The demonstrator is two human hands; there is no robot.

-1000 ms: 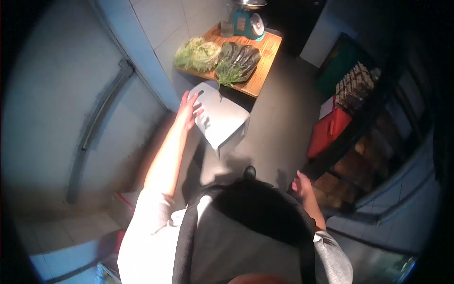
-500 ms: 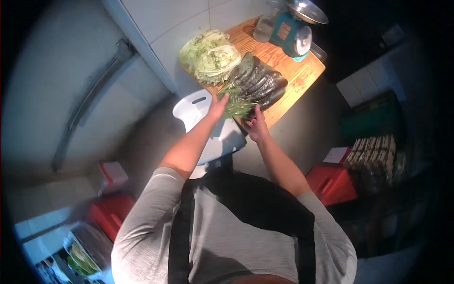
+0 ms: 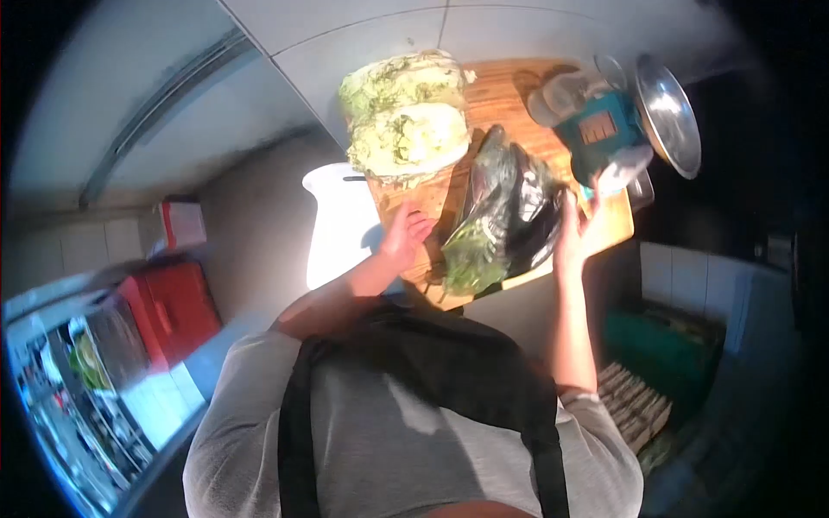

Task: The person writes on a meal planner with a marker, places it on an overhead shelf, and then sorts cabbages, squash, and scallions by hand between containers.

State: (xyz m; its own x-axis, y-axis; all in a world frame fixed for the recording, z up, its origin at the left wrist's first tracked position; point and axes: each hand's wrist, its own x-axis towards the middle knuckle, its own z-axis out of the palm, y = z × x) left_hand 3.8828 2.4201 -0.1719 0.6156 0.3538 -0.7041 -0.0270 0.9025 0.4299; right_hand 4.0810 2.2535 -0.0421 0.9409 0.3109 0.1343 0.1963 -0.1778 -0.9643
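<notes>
On the wooden table lies a clear plastic bag of long, dark, shiny vegetables (image 3: 531, 203) that look like eggplants. Green leafy stalks (image 3: 475, 259) in plastic rest against its near left side. My right hand (image 3: 572, 237) is at the right side of the dark vegetables, thumb and fingers apart, seemingly touching the plastic. To the left of the greens, my left hand (image 3: 406, 237) hovers by the table edge with loosely bent fingers and nothing in it. Two cut halves of cabbage (image 3: 406, 138) sit behind it, at the back left.
A green dial scale (image 3: 600, 129) with a metal pan (image 3: 669, 116) stands at the back right beside a clear container (image 3: 557, 99). A white plastic stool (image 3: 337, 233) is left of the wooden table (image 3: 509, 91). A red box (image 3: 173, 311) is farther left.
Both hands have come off the leafy greens, which now lie against the dark vegetables. My right hand has moved to the bag's right side. The view has turned and come closer to the table.
</notes>
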